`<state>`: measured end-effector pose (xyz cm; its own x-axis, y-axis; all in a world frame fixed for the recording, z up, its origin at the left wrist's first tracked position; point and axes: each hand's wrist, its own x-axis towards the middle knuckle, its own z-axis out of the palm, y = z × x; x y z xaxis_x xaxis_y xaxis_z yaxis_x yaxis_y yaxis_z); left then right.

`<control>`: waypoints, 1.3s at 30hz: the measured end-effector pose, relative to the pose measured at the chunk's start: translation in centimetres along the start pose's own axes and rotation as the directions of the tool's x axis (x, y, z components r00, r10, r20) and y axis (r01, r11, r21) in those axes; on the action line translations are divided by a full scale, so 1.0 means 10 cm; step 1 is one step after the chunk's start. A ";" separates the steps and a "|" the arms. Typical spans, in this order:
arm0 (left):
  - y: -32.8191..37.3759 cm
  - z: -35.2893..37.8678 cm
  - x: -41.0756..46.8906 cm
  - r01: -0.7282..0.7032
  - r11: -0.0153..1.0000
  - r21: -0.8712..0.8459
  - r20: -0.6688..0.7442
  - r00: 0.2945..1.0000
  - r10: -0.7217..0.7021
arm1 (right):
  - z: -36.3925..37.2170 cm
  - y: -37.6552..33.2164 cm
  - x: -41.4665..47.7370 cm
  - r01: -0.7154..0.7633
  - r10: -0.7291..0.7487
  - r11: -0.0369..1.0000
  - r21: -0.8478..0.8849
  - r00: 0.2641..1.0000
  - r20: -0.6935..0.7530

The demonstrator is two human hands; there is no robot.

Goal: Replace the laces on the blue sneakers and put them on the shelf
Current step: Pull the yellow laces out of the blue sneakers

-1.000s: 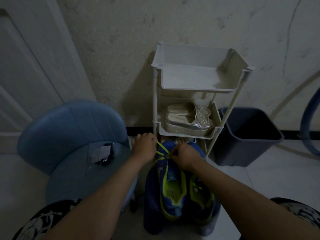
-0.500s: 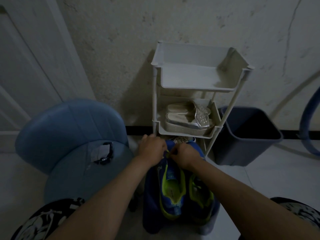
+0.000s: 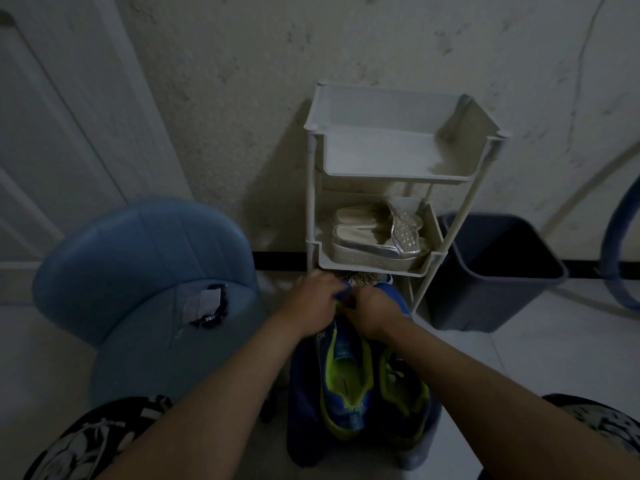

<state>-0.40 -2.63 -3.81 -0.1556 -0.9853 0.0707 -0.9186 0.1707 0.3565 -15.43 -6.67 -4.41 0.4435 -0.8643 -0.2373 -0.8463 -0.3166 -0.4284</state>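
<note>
The two hands are close together, almost touching, at the front of the blue sneakers (image 3: 377,393). The left hand (image 3: 317,299) has its fingers curled in tight, and so does the right hand (image 3: 375,311). A little bit of green lace (image 3: 341,305) peeks out between them, and both hands seem to pinch it, but the picture is dark and a bit blurry there. The hands cover the toe end of the left sneaker (image 3: 343,382). Its blue and green inside shows just below the hands, toward the person. The right sneaker (image 3: 405,396) lies right beside it, under the right arm. Both sneakers sit side by side on a dark blue surface (image 3: 301,403). Just past the hands stands a white shelf (image 3: 391,157) against the wall. Its top tray is well above the hands. The middle tray, just above the fingers, holds a pair of silver sandals (image 3: 377,237). Something shiny sits on the lowest level, right behind the hands, but it is too hidden to name. To the left of the left hand is a round blue chair (image 3: 138,258), with a small dark thing and a pale tag (image 3: 207,304) on its seat. To the right of the right hand, past the shelf, is a dark bin (image 3: 495,271).
</note>
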 end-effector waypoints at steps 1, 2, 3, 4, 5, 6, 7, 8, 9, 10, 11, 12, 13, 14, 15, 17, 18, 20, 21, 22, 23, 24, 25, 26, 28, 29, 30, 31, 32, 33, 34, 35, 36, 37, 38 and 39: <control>0.03 0.02 -0.01 -0.017 0.998 0.063 0.049 0.999 0.014 | 0.00 0.00 0.00 0.003 -0.003 1.000 0.002 1.000 0.001; 0.04 0.03 -0.02 -0.010 0.991 0.132 0.071 0.997 0.000 | 0.00 0.00 0.00 0.003 -0.003 1.000 0.008 1.000 0.003; 0.02 0.03 -0.02 0.021 0.985 0.171 0.073 0.997 -0.034 | -0.01 0.00 0.00 0.000 0.000 1.000 0.015 1.000 0.006; -0.01 0.03 -0.01 0.061 0.983 0.171 0.070 0.995 -0.074 | -0.01 0.00 -0.01 -0.003 0.003 1.000 0.023 1.000 0.009; -0.04 0.03 0.00 0.089 0.986 0.143 0.068 0.993 -0.100 | -0.02 0.00 -0.01 -0.005 0.005 1.000 0.028 1.000 0.011; -0.07 0.03 0.01 0.099 0.989 0.106 0.058 0.993 -0.106 | -0.02 0.01 -0.01 -0.003 0.003 1.000 0.028 1.000 0.010; -0.06 0.02 0.01 0.102 0.992 0.079 0.034 0.994 -0.105 | -0.02 0.01 0.00 -0.002 0.002 1.000 0.021 1.000 0.010; -0.05 0.01 0.01 0.108 0.993 0.052 -0.011 0.994 -0.107 | -0.02 0.01 0.00 -0.003 0.003 1.000 0.014 1.000 0.012; -0.03 -0.02 0.00 0.127 0.992 0.021 -0.086 0.988 -0.125 | -0.03 0.01 -0.01 -0.003 0.003 1.000 0.009 1.000 0.016; -0.04 -0.05 0.01 0.170 0.985 -0.020 -0.172 0.970 -0.171 | -0.03 0.00 -0.01 -0.003 0.003 1.000 0.006 1.000 0.022; -0.06 -0.07 0.02 0.230 0.971 -0.070 -0.252 0.938 -0.240 | -0.04 0.00 0.00 -0.004 0.004 1.000 0.005 1.000 0.027; -0.11 -0.10 0.04 0.295 0.945 -0.141 -0.314 0.892 -0.325 | -0.04 0.01 0.00 -0.006 0.006 1.000 0.004 0.999 0.031; -0.16 -0.13 0.06 0.352 0.905 -0.237 -0.350 0.838 -0.418 | -0.04 0.01 0.00 -0.007 0.007 1.000 0.004 0.999 0.037; -0.21 -0.16 0.07 0.389 0.856 -0.341 -0.369 0.782 -0.503 | -0.04 0.01 0.00 -0.005 0.005 1.000 0.004 0.999 0.038; -0.25 -0.19 0.08 0.418 0.814 -0.404 -0.378 0.734 -0.564 | -0.04 0.01 0.00 -0.003 0.003 1.000 0.002 0.999 0.037; -0.24 -0.21 0.07 0.475 0.816 -0.328 -0.392 0.718 -0.576 | -0.02 0.02 0.00 -0.008 0.008 1.000 -0.003 1.000 0.030; -0.23 -0.19 0.06 0.486 0.843 -0.230 -0.382 0.751 -0.538 | -0.02 0.02 0.00 -0.011 0.011 1.000 -0.006 1.000 0.029; -0.19 -0.12 0.03 0.418 0.908 -0.038 -0.329 0.852 -0.406 | -0.02 0.02 0.00 -0.016 0.017 1.000 -0.017 1.000 0.024; -0.17 -0.08 0.02 0.343 0.939 -0.002 -0.280 0.902 -0.330 | -0.03 0.01 -0.01 -0.018 0.018 1.000 -0.020 1.000 0.020; -0.15 -0.04 0.02 0.259 0.966 -0.006 -0.227 0.940 -0.254 | -0.03 0.01 0.00 -0.018 0.019 1.000 -0.021 1.000 0.019; -0.13 -0.01 0.02 0.179 0.983 -0.032 -0.170 0.969 -0.182 | -0.03 0.00 0.00 -0.017 0.018 1.000 -0.019 1.000 0.016; -0.10 0.03 0.03 0.111 0.993 -0.045 -0.112 0.987 -0.116 | -0.02 0.00 0.00 -0.016 0.016 1.000 -0.017 1.000 0.016; -0.06 0.04 0.03 0.066 0.997 -0.036 -0.052 0.996 -0.068 | -0.02 -0.01 0.00 -0.009 0.009 1.000 -0.018 1.000 0.016; -0.03 0.07 0.03 0.039 0.999 -0.017 0.007 0.999 -0.039 | -0.01 -0.01 0.00 -0.002 0.002 1.000 -0.018 1.000 0.013; 0.00 0.08 0.02 0.032 0.997 0.063 0.072 0.997 -0.036 | 0.00 0.00 0.00 0.007 -0.007 1.000 -0.001 1.000 0.004; -0.02 0.09 0.02 0.055 0.993 0.100 0.078 0.995 -0.063 | -0.01 0.00 0.00 0.011 -0.011 1.000 0.010 1.000 -0.001; -0.04 0.09 0.02 0.095 0.990 0.103 0.068 0.992 -0.102 | -0.01 0.01 -0.01 0.012 -0.012 1.000 0.015 1.000 -0.004; -0.06 0.07 0.02 0.140 0.987 0.075 0.064 0.987 -0.145 | -0.02 0.01 -0.01 0.015 -0.015 1.000 0.018 1.000 -0.006; -0.07 0.05 0.02 0.171 0.984 0.043 0.066 0.983 -0.174 | -0.02 0.02 -0.02 0.019 -0.018 1.000 0.015 1.000 -0.005; -0.07 0.04 0.02 0.188 0.982 0.034 0.066 0.980 -0.190 | -0.01 0.02 -0.01 0.021 -0.021 1.000 0.014 1.000 -0.005; -0.07 0.03 0.02 0.195 0.980 0.046 0.045 0.979 -0.197 | -0.02 0.02 -0.01 0.019 -0.019 1.000 0.018 1.000 -0.004; -0.07 0.01 0.02 0.202 0.977 0.071 -0.001 0.979 -0.202 | -0.02 0.02 -0.01 0.016 -0.016 1.000 0.022 1.000 -0.003; -0.08 -0.01 0.03 0.221 0.971 0.091 -0.064 0.974 -0.216 | -0.02 0.01 -0.01 0.009 -0.009 1.000 0.022 1.000 0.000; -0.10 -0.04 0.02 0.260 0.961 0.095 -0.136 0.960 -0.246 | -0.02 0.02 0.00 0.001 -0.001 1.000 0.020 1.000 0.003; -0.11 -0.07 0.02 0.311 0.947 0.084 -0.208 0.935 -0.288 | -0.02 0.02 0.00 -0.005 0.005 1.000 0.018 1.000 0.009; -0.14 -0.10 0.01 0.368 0.928 0.061 -0.275 0.900 -0.339 | -0.02 0.02 0.00 -0.006 0.006 1.000 0.017 1.000 0.013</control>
<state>1.22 -2.92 -3.36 0.2713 -0.9417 0.1988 -0.9317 -0.2052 0.2996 -15.65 -6.85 -4.30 0.4421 -0.8611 -0.2511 -0.8441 -0.3046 -0.4413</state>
